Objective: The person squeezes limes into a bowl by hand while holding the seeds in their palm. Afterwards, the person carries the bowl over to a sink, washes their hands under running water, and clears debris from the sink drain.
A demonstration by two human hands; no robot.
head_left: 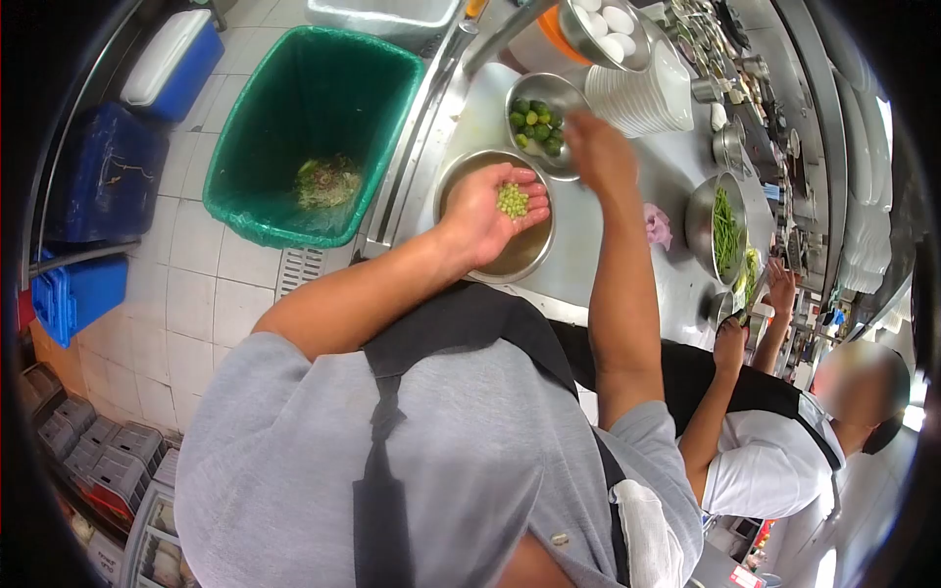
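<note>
- Left hand (493, 218), open and cupped palm up, bears small green pieces (512, 201); it hides part of the wide metal bowl (520, 257) beneath;
- right hand (600, 152) (blurred; I cannot tell its grip) overlaps the edge of a smaller bowl (567, 96) with round green produce (537, 125);
- farther out: stacked white dishes (632, 96); pink cloth (657, 226); green-lined bin (284, 93).

Here's pale tile floor (186, 279) down the left, a slotted drain (301, 269) set in it, grey crates (123, 446) stacked low. Steel counter (578, 230) shines up top; bright light (914, 417) glares at far right.
</note>
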